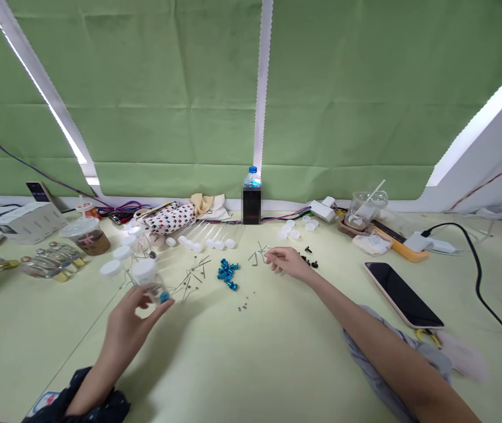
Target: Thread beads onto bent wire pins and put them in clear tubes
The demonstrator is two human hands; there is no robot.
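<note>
- My left hand (130, 320) sits low on the pale worktop (251, 364), fingers (162, 306) pinched together on a small clear tube (156, 292) that has a blue bead at its tip — the tube's white cap (144, 268) points away from me.
- My right hand (286, 260) reaches further out, fingers lightly curled with the tips resting at a bent metal pin (257, 254); whether they actually grip it I cannot tell.
- Between my hands lies a heap of blue beads (227, 273), with more loose metal pins (193, 276) just left of it and a few tiny dark screws (244, 305) nearer to me.
- A row of capped tubes (206, 239) lies behind the beads, near the black box (251, 205) with a water bottle (252, 177) behind it.
- A phone (403, 294) lies face up to my right — well apart from my hand.
</note>
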